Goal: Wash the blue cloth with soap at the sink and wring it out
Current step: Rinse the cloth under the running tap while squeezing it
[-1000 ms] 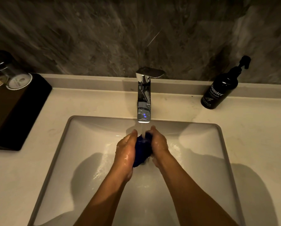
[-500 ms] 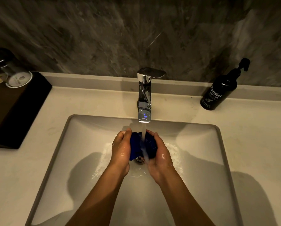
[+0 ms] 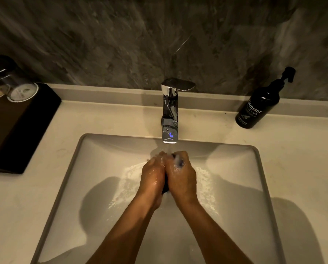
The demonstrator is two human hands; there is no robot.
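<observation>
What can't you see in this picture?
- Cloth: head view, almost all hidden between the left hand and right hand; only a blue bit shows.
- Drain: head view, covered by the hands.
- Small print on the soap bottle: too small to read.
- Glasses on the tray: cut off by the left edge, dim.

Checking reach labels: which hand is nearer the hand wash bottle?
Right. The right hand is in the sink under the faucet, on the hand wash bottle side; the left hand presses against it, farther away.
</observation>
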